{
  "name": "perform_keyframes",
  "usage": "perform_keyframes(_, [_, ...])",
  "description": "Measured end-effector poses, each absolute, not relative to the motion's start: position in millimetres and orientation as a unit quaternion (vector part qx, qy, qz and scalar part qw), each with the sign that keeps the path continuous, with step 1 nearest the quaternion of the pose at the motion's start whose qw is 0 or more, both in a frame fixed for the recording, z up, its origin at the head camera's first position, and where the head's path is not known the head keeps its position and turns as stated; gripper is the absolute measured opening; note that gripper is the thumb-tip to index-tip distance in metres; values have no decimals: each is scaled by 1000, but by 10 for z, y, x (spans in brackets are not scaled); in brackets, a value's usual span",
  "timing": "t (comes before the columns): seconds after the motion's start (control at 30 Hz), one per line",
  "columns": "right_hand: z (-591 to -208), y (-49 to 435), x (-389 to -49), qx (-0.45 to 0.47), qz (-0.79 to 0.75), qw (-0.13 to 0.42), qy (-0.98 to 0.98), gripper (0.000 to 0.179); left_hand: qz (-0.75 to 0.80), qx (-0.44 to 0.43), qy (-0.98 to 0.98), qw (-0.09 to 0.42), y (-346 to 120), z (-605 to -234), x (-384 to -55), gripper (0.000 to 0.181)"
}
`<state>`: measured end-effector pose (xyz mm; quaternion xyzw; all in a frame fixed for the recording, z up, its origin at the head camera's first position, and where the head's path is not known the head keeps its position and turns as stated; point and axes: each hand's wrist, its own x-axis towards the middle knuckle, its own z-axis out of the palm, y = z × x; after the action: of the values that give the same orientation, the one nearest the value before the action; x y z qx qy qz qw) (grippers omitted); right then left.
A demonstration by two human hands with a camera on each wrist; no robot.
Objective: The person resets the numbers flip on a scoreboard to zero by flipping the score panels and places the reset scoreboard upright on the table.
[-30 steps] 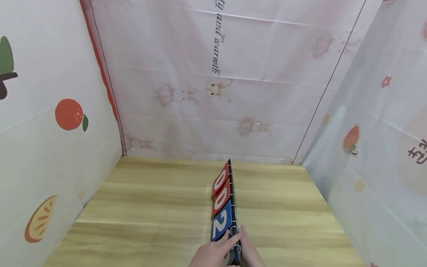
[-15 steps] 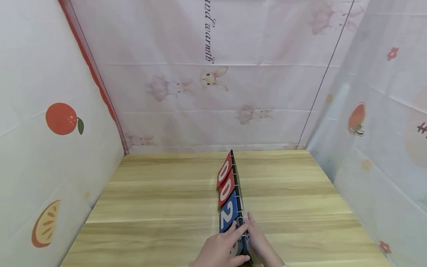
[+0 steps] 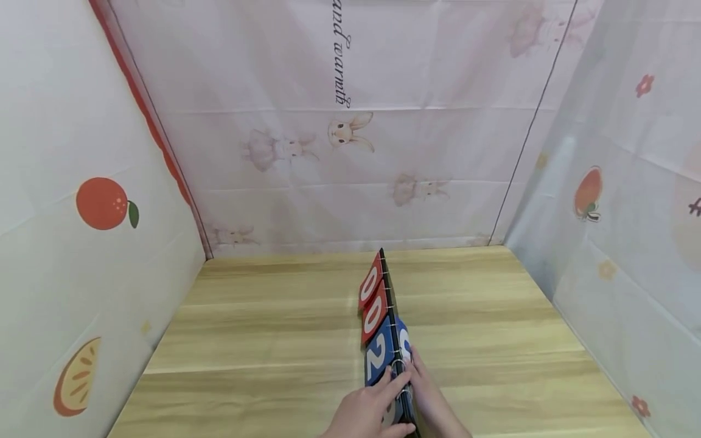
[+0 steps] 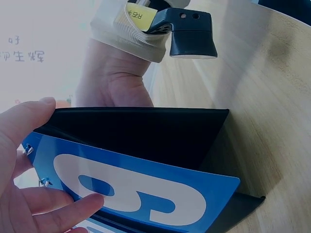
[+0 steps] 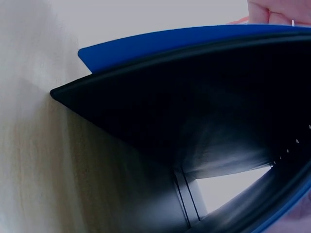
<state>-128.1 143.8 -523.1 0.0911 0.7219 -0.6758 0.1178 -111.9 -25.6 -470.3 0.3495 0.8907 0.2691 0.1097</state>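
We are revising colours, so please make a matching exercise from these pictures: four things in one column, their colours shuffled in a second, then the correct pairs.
Things
1. Number 2 card
2. Farthest number 0 card
3. Scoreboard stand
4. Wood-grain tabletop

Colours
A. Black
B. Pale yellowish brown
C. Blue with a white digit
D. Red with a white digit

Pairs: 1-C, 2-D, 3-A, 4-B

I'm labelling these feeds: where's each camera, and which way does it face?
Head: on the head, facing forward and down at the scoreboard; left hand and right hand show.
Left wrist: on that wrist, facing the blue card; left hand and the other wrist show.
Right wrist: on that wrist, facing the scoreboard's dark inside; part of a hand shows.
Both wrist views share the table.
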Motion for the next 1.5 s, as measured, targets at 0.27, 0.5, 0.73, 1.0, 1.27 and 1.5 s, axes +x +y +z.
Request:
perform_keyframes(0.27, [-5235,1451,-1259,118,-662,85,735,82,271,346,892,109,-228,-4718,-1117,70])
perform_keyframes(0.5, [-5230,1425,-1251,151,-673,73,720,94,261,342,896,110,-230,-4717,-1101,69])
perform_keyframes(0.73, [-5194,1471,-1248,185,-670,40,718,99,259,328,898,137,-224,-4721,-1102,69])
perform_keyframes(1.0, [-5147,1502,-1236,201,-662,-21,722,98,265,327,897,134,-207,-4725,-1108,69])
perform_keyframes(1.27, [-5135,1499,-1235,197,-692,-89,689,86,258,323,900,135,-202,-4722,-1100,69])
perform_keyframes(1.5, [-5056,1490,-1245,171,-730,-155,643,73,255,322,904,122,-197,-4711,-1104,69])
